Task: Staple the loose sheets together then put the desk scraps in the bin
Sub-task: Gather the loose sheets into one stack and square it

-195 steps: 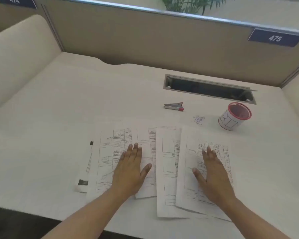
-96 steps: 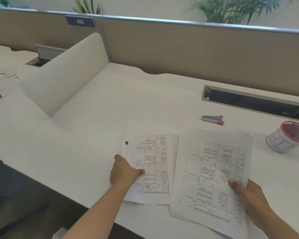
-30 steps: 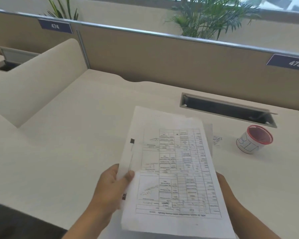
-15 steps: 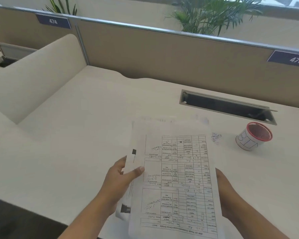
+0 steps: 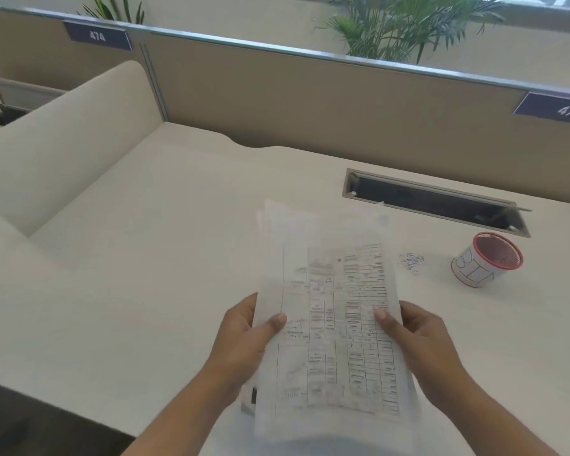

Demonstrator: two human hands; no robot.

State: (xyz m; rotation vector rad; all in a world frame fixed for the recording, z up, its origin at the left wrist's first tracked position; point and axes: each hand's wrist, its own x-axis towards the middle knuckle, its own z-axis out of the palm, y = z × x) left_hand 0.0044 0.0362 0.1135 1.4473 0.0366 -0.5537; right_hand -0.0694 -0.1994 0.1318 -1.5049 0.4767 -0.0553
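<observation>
1. Since half a second ago the right hand (image 5: 422, 343) has come round from beneath the sheets (image 5: 336, 324) to their right edge, its thumb now on the printed face. The left hand (image 5: 244, 337) keeps its grip on the left edge.
2. Both hands are clamped on the stack, one at each long side, thumbs on top and fingers behind. It is held off the desk (image 5: 145, 291) in the lower centre of the frame, blurred, with its far edges fanned unevenly.
3. The step in hand looks like squaring the pages before stapling. To do it well, loosen both grips slightly, stand the stack on one short edge and tap it on the desk until the corners agree — then pinch one corner firmly so nothing slips.
4. The stapler is not in view; it probably lies behind the raised pages, so lowering them should reveal it.
5. Small scraps (image 5: 410, 261) lie right of centre, beside the stack's upper right edge, with the red-rimmed bin (image 5: 471, 274) near them but apart, further right.
6. An open cable slot (image 5: 435, 200) runs behind both — scraps swept carelessly could drop into it. The side divider (image 5: 69, 136) at upper left stands well apart.
</observation>
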